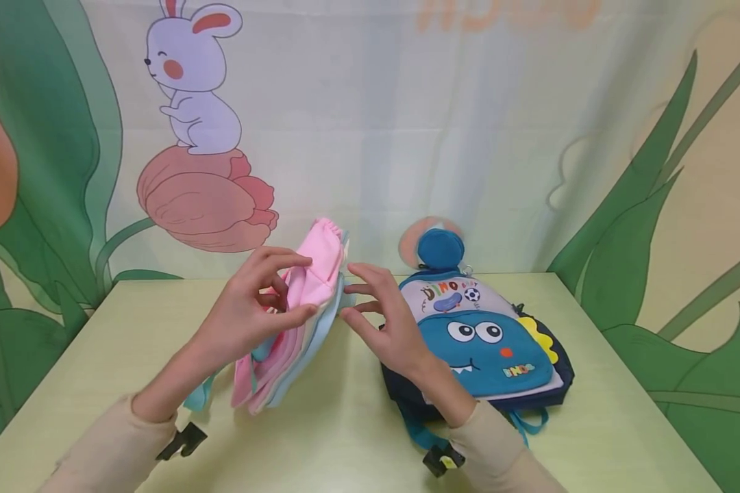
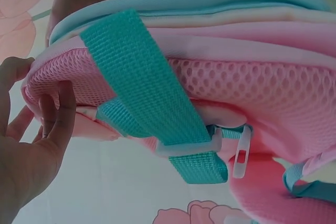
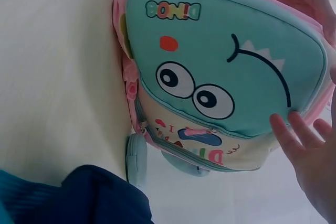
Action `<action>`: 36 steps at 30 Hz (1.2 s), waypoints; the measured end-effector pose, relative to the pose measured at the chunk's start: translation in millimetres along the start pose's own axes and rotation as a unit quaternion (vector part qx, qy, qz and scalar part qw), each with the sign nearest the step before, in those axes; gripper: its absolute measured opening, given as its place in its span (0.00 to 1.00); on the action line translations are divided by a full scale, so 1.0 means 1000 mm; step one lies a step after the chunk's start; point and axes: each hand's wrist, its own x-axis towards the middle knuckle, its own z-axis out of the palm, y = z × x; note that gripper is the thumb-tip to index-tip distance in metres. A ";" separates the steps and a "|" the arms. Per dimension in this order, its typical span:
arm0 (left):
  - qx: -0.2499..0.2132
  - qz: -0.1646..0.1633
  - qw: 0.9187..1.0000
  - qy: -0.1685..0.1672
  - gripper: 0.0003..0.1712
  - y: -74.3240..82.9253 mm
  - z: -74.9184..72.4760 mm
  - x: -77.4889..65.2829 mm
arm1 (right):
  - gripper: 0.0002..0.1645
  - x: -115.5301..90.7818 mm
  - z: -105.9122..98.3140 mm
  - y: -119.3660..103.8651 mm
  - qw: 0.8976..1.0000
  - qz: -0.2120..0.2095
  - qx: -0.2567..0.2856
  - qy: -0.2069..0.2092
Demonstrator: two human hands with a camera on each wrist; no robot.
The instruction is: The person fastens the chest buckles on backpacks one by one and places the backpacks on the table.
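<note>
A pink and light-blue child's backpack (image 1: 313, 274) stands tilted on the table, seen edge-on in the head view. My left hand (image 1: 247, 301) grips its pink back side between thumb and fingers. In the left wrist view, those fingers (image 2: 65, 103) lie against the pink mesh padding (image 2: 220, 80), beside a teal strap (image 2: 147, 77) with a white buckle. My right hand (image 1: 385, 318) is at the opposite side, fingers loosely bent. The right wrist view has its fingertips (image 3: 296, 124) at the edge of the light-blue dinosaur-face pocket (image 3: 184, 40), which appears upside down there.
A dark-blue and teal dinosaur backpack (image 1: 493, 349) lies face up on the table (image 1: 179, 308) at the right, partly behind my right forearm. Behind the table hangs a printed backdrop (image 1: 370, 123) with a rabbit and leaves.
</note>
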 end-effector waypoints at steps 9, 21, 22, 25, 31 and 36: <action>-0.031 0.012 0.999 -0.009 0.33 -0.004 0.013 0.001 | 0.38 0.000 -0.009 -0.005 0.998 0.043 -0.019 -0.051; -0.063 0.020 0.998 -0.024 0.33 -0.007 0.027 0.000 | 0.39 -0.005 -0.018 0.000 0.996 0.051 -0.027 -0.070; -0.059 0.019 0.998 -0.028 0.33 -0.007 0.027 0.000 | 0.40 -0.005 -0.018 0.000 0.995 0.055 -0.028 -0.072; -0.049 0.007 0.998 -0.041 0.34 -0.007 0.029 0.000 | 0.41 -0.008 -0.020 0.001 0.994 0.074 -0.036 -0.079; -0.034 0.001 0.997 -0.068 0.33 -0.011 0.032 -0.003 | 0.44 -0.014 -0.021 0.004 0.988 0.112 -0.049 -0.098; -0.040 0.018 0.996 -0.074 0.31 -0.014 0.035 -0.005 | 0.45 -0.018 -0.021 0.005 0.985 0.132 -0.049 -0.100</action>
